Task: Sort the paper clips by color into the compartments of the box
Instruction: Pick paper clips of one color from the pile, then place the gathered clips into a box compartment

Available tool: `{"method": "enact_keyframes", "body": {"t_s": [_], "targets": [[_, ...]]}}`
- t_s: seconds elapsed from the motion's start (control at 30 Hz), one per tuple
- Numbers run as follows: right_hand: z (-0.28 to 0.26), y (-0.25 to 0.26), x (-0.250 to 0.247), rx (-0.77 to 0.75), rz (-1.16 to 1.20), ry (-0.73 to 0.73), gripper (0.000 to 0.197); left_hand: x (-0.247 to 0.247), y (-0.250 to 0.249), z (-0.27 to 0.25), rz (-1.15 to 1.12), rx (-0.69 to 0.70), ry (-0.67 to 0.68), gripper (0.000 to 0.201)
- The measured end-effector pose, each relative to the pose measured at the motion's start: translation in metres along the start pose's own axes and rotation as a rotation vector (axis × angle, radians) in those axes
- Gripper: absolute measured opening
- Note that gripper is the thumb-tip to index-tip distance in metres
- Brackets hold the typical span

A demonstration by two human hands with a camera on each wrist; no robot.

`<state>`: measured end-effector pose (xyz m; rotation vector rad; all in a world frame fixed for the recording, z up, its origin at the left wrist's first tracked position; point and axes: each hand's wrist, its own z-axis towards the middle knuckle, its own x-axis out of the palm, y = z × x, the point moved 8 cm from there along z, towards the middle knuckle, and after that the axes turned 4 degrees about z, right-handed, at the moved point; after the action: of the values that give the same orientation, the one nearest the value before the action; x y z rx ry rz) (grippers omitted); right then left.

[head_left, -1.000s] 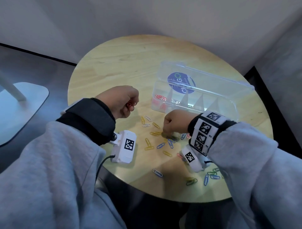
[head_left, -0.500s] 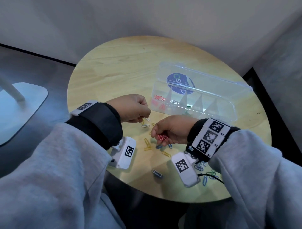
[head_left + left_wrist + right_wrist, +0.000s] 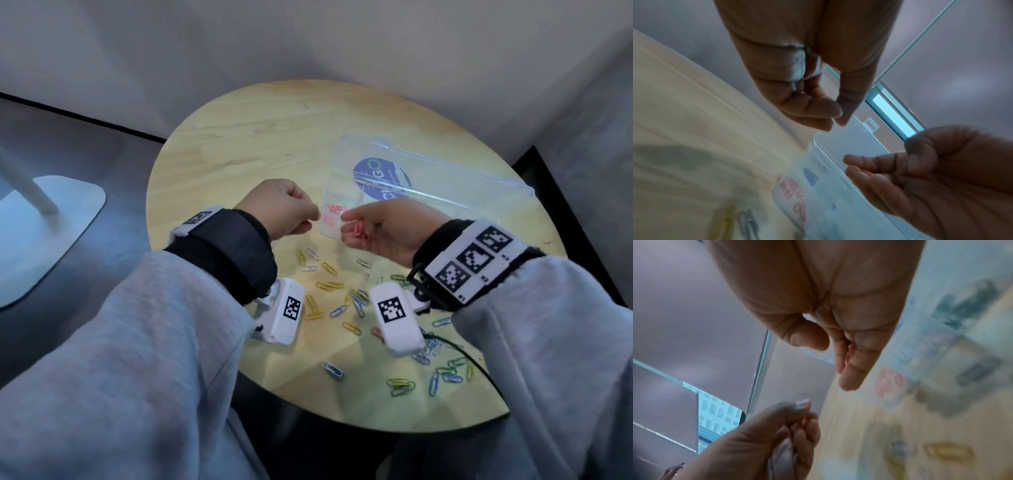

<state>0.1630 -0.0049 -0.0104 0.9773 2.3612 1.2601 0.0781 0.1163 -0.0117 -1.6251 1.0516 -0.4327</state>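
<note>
- Both my hands have come up off the surface [image 3: 239, 144] and now hang close together by the near left corner of the box [image 3: 428, 202].
- A moment ago my right hand [image 3: 387, 233] was down among the loose clips [image 3: 359, 298], picking. Now it is turned palm up, with its fingers curled, and it is holding a few red clips [image 3: 359, 231] in the cup of its fingers.
- My left hand [image 3: 284, 212] was a fist held away from the box before. Now it is next to the right hand, with its thumb and finger pressed together at the tips.
- From the right wrist I see a tiny bit of red in that pinch, so I think it holds a red clip too. It is small and blurry, so I am not sure.
- The box is open, with its clear lid tipped back. Its left end part already has red clips [image 3: 335, 209] in it. My hands are just beside that part, not over it yet.
- So I think I am done gathering reds for now and am about to drop them in with the other reds.
- Lots of yellow, blue, green and silver clips still lie on the surface near me. Another red one [image 3: 378, 331] lies by the white camera on my right wrist.
- The other parts of the box look mostly bare, but the see-through walls make it hard to tell. I think the sorting has only just started.
- I need to tip my right hand slowly, or the reds may fall outside the box.
</note>
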Motion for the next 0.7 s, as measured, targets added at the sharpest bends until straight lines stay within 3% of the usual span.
{"method": "enact_keyframes", "body": {"t_s": [0.1, 0.23, 0.3, 0.37, 0.43, 0.53, 0.63, 0.7], "targets": [[0.007, 0.028, -0.018, -0.104, 0.080, -0.156, 0.013, 0.005, -0.014, 0.007, -0.059, 0.062, -0.035, 0.023], [0.016, 0.042, -0.020, -0.148, 0.152, -0.177, 0.023, 0.016, -0.029, 0.015, -0.219, 0.106, -0.076, 0.018], [0.020, 0.039, -0.025, -0.141, 0.111, -0.230, 0.037, 0.025, -0.035, 0.018, -0.259, 0.126, -0.082, 0.012], [0.021, 0.035, -0.027, -0.148, 0.097, -0.239, 0.047, 0.034, -0.037, 0.023, -0.245, 0.145, -0.062, 0.023], [0.020, 0.033, -0.027, -0.170, 0.104, -0.196, 0.040, 0.043, -0.036, 0.025, -0.245, 0.129, -0.013, 0.038], [0.011, 0.032, -0.033, -0.209, 0.065, -0.205, 0.029, 0.049, -0.032, 0.023, -0.345, 0.106, 0.063, 0.044], [0.002, 0.027, -0.037, -0.244, -0.031, -0.198, 0.030, 0.046, -0.030, 0.025, -0.446, 0.110, 0.070, 0.043], [-0.003, 0.021, -0.038, -0.251, -0.149, -0.168, 0.029, 0.035, -0.032, 0.024, -0.459, 0.128, 0.022, 0.032]]}}
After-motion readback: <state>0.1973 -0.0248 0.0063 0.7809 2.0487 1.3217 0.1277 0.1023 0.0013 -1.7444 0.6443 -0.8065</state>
